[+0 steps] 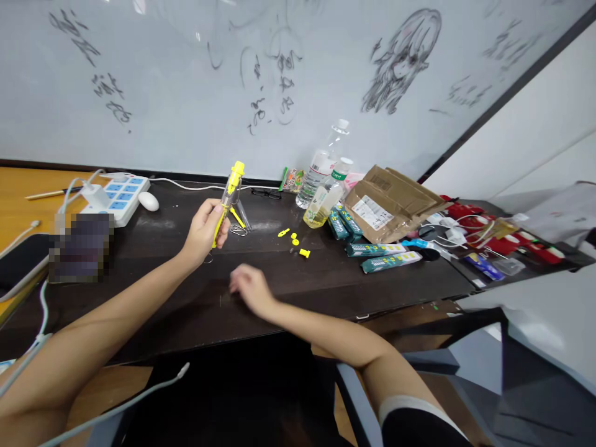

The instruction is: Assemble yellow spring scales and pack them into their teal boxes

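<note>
My left hand (208, 228) is closed around a yellow-and-clear pen-like tool (233, 184), held upright above the dark desk with its yellow top end pointing up. Motion blurs my right hand (251, 289) low over the desk, to the right of the left hand; whether its fingers are closed cannot be made out. Just behind the left hand lie a yellow strip (237, 216), a clear tube piece (244, 215) and a metal wire clip (238, 230). Farther right are several small yellow parts, among them a yellow cap (304, 253).
A power strip (125, 197) and a white mouse (148, 200) are at the left. Two bottles, one a juice bottle (325, 200), stand by the whiteboard (186, 87). Green boxes (390, 261), a cardboard package (391, 198) and cluttered cables (465, 230) occupy the right.
</note>
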The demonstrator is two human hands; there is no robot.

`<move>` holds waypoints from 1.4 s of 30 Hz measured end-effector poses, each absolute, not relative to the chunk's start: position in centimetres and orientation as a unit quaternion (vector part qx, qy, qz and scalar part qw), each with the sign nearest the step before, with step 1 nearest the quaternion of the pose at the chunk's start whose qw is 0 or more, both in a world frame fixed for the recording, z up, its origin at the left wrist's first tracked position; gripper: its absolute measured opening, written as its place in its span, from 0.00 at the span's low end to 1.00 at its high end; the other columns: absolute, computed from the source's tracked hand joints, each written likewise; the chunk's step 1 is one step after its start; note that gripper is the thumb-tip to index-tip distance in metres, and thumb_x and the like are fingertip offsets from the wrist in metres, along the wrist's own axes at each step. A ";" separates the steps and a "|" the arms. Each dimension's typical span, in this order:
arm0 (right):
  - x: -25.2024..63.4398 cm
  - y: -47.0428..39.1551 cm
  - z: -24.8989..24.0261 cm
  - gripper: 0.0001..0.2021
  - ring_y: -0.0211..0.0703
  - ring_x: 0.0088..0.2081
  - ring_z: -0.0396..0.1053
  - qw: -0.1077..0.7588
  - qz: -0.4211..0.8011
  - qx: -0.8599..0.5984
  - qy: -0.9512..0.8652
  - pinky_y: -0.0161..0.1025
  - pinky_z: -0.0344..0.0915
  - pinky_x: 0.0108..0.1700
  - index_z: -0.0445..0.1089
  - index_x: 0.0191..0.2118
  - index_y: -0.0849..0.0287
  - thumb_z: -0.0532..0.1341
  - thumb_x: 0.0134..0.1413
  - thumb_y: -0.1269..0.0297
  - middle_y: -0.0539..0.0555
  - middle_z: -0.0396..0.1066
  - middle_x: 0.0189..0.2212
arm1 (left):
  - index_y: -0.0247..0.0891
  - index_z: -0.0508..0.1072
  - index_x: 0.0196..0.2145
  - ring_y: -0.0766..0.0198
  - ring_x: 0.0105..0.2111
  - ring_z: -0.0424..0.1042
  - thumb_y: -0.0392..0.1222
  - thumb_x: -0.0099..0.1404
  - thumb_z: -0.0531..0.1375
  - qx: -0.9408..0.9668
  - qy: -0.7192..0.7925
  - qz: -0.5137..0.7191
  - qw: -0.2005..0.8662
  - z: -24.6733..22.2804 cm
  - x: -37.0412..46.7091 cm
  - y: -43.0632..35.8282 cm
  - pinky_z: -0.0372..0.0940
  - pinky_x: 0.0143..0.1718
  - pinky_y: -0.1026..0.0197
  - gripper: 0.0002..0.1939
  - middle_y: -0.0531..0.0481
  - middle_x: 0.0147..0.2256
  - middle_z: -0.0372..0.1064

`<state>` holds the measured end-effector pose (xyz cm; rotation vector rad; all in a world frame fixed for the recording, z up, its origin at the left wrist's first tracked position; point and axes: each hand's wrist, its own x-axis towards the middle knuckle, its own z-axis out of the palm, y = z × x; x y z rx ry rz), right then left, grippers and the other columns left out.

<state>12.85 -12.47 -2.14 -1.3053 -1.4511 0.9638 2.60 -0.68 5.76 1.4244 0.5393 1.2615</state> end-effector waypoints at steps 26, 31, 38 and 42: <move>21.2 -2.3 -1.8 0.20 0.33 0.20 0.59 0.573 0.618 -0.288 -0.455 0.32 0.58 0.22 0.64 0.49 0.55 0.61 0.52 0.52 0.46 0.67 0.24 | 0.39 0.63 0.40 0.77 0.08 0.52 0.56 0.67 0.50 0.691 0.337 0.235 0.595 -0.6 -0.8 -0.4 0.46 0.07 0.74 0.17 0.60 0.20 0.59; 21.1 -2.5 -2.2 0.15 0.30 0.18 0.59 0.573 0.552 -0.343 -0.500 0.31 0.60 0.23 0.67 0.43 0.56 0.63 0.52 0.56 0.44 0.65 0.19 | 0.38 0.65 0.40 0.77 0.09 0.53 0.55 0.67 0.50 0.689 0.344 0.203 0.605 -0.7 -0.8 -0.6 0.47 0.07 0.74 0.17 0.60 0.20 0.59; 21.7 -2.3 -1.7 0.13 0.31 0.17 0.58 0.602 0.545 -0.354 -0.464 0.30 0.60 0.21 0.68 0.40 0.57 0.63 0.51 0.57 0.42 0.63 0.16 | 0.38 0.63 0.50 0.74 0.10 0.58 0.54 0.68 0.50 0.594 0.302 0.178 0.724 0.6 -0.7 -1.1 0.52 0.09 0.71 0.21 0.54 0.25 0.67; 22.1 -2.1 -1.5 0.12 0.31 0.18 0.57 0.639 0.526 -0.371 -0.421 0.30 0.60 0.22 0.69 0.38 0.57 0.64 0.50 0.57 0.42 0.60 0.15 | 0.38 0.61 0.54 0.71 0.14 0.65 0.53 0.67 0.53 0.574 0.285 0.140 0.755 0.6 -0.8 -1.4 0.53 0.12 0.71 0.23 0.50 0.27 0.71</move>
